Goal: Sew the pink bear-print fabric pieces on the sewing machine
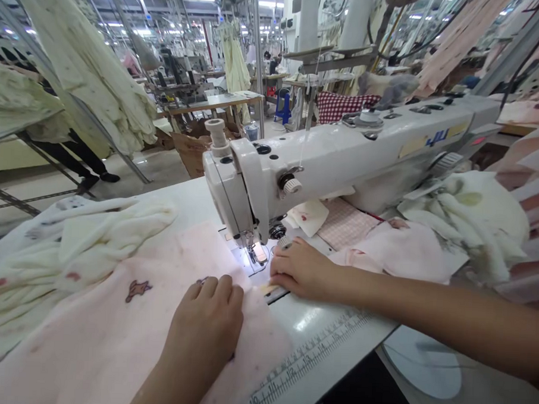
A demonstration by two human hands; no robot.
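Observation:
A pale pink fabric [112,332] with small animal prints lies on the white table, its edge running under the presser foot [258,253] of a white sewing machine [343,154]. My left hand [206,324] rests flat on the pink fabric, its fingers curled downward and pressing the cloth. Just right of the needle, my right hand [300,269] pinches the fabric's edge together with a small yellowish strip [268,288].
A cream fabric pile [71,241] sits at the left, and more cream and pink pieces [428,244] lie behind the machine arm. A printed ruler [307,358] runs along the table's front edge. Hanging garments and a person's legs [84,158] are at the far left.

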